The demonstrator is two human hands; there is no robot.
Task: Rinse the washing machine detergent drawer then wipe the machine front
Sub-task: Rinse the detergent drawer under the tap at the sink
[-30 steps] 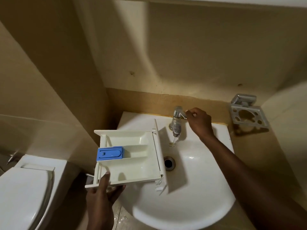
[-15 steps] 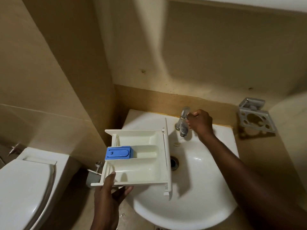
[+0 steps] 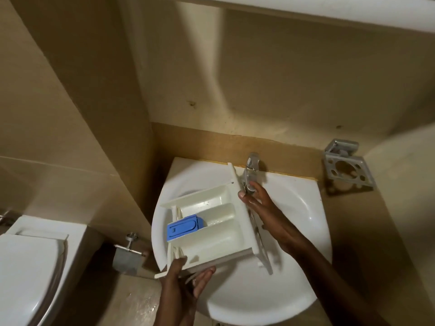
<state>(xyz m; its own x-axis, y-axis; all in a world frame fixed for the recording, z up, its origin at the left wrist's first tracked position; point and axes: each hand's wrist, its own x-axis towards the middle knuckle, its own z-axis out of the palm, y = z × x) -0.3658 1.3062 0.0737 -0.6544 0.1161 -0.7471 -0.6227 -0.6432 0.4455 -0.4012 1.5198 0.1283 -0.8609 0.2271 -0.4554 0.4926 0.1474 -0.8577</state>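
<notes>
White plastic detergent drawer (image 3: 211, 222) gripped at one corner by left hand (image 3: 181, 288), steadied open-fingered by right hand (image 3: 266, 208) beside chrome tap (image 3: 251, 167); wet, could slip.

Home bathrm, white basin (image 3: 294, 267) w/ tap (image 3: 251, 170), toilet (image 3: 26, 274), tiled walls

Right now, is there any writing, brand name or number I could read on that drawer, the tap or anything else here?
No text can be read anywhere in this view.
On the blue insert in the drawer: small raised marks, too blurred to read.
On the tap, sink and wall holder: no lettering shows.
</notes>
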